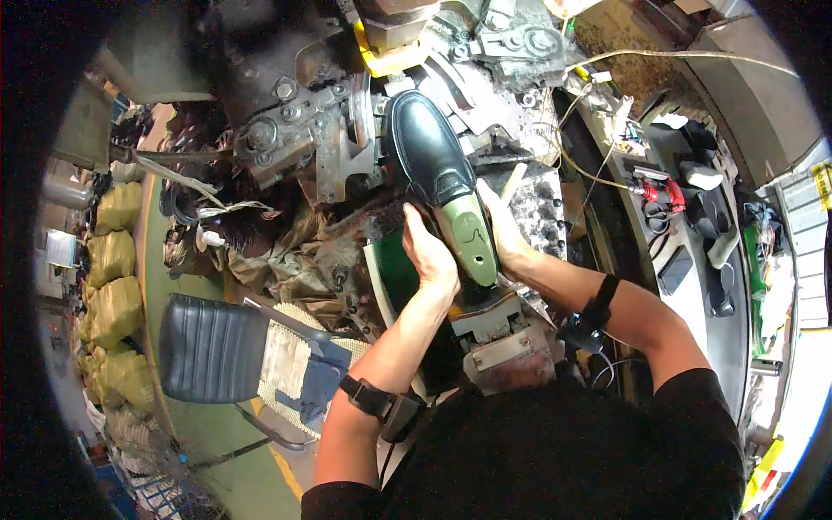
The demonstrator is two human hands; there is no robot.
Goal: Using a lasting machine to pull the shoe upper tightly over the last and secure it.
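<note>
A black leather shoe [425, 139] points away from me in the middle of the machine, its toe at the far end. Out of its heel end rises a green shoe last [469, 232] with a small hole near the back. My left hand [429, 250] presses along the left side of the shoe's rear part, fingers forward. Against the opposite side lies my right hand [505, 227], so the shoe is held between both palms. The fingertips are partly hidden by the shoe.
Greasy metal machine arms [286, 130] flank the shoe on the left, others [520, 43] at the far right. A black chair [212, 347] stands at left, near stacked yellow sacks [117, 256]. A side bench [693, 269] on the right bears a red tool [664, 196] and shoe parts.
</note>
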